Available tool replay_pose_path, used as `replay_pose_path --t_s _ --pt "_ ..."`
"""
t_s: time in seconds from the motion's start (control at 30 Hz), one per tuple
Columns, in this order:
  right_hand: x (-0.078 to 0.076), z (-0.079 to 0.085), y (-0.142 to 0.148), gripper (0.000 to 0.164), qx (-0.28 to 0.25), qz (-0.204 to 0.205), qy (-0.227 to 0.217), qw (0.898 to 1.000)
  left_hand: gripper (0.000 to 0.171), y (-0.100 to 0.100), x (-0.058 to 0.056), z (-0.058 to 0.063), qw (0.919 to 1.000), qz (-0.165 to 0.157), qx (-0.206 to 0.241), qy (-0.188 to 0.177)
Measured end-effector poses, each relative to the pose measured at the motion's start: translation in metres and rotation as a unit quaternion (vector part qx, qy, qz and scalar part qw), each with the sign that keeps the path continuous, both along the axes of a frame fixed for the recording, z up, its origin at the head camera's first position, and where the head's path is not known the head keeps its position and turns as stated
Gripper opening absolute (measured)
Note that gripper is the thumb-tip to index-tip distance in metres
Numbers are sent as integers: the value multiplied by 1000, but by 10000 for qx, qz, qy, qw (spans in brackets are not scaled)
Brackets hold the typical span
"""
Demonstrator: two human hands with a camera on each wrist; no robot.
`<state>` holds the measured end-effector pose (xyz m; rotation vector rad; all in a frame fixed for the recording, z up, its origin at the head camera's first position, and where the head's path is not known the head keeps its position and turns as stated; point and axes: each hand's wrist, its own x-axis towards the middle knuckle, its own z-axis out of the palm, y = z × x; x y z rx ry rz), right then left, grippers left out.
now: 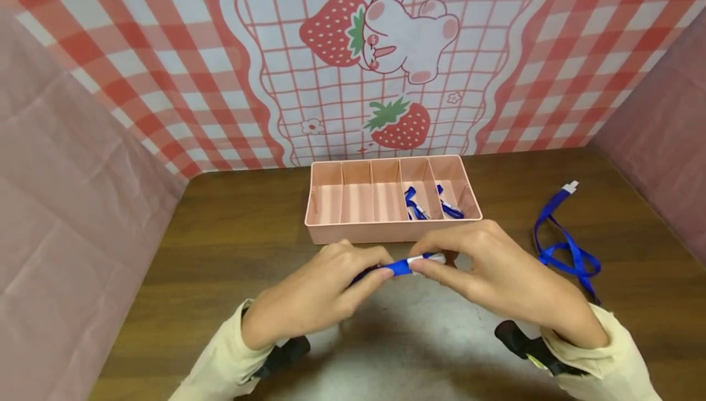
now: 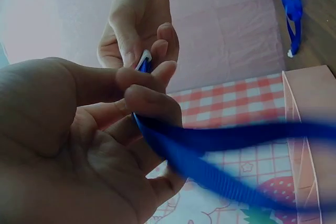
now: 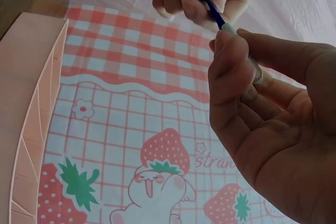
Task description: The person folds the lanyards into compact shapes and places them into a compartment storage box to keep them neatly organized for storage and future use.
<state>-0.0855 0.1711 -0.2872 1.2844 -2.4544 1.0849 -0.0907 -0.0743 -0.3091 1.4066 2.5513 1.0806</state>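
Both hands meet in front of the pink divided box [image 1: 364,233], over the near part of the table. Between finger and thumb, my left hand [image 1: 325,281] pinches the strap of a blue lanyard [image 1: 398,267]. My right hand [image 1: 491,272] pinches the white plastic clip [image 1: 416,262] at the lanyard's end. In the left wrist view, loose loops of the blue strap [image 2: 226,182] trail away from the left fingers. The right wrist view shows the white clip [image 3: 228,27] between the right thumb and index finger.
Folded blue lanyards [image 1: 416,205] lie in the box's two rightmost compartments. Another blue lanyard [image 1: 576,260] with a white clip lies loose on the wooden table [image 1: 231,229] at the right. A strawberry-print checked cloth [image 1: 242,82] hangs behind the box, with pink cloth [image 1: 72,205] at the sides.
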Motion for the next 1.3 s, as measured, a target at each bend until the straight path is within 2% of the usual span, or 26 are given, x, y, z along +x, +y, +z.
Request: replay_pose_path --t_s 0.13,0.33,0.43,0.6,0.73,0.97,1.3 --pt "0 2 4 12 -76 -24 -35 10000 18 -2 0 3 9999 -10 107 -90" --pt "-1 3 6 22 -30 -59 -128 9999 17 -6 0 2 9998 48 185 -80" --pt "-2 1 8 28 -2 -102 -131 9999 20 -8 0 0 9997 34 199 -115" --pt "0 -4 14 27 17 -185 -60 9998 24 -14 1 -3 9999 50 86 -131" --pt "4 -10 18 26 -28 -221 -163 9996 25 -18 2 -5 10000 16 -54 -49" --pt "8 -16 27 26 34 -431 -315 9986 26 -28 3 -10 9998 -111 -118 -108" --pt "9 -21 46 32 202 -657 -391 9969 24 -47 7 -13 9998 -94 14 -200"
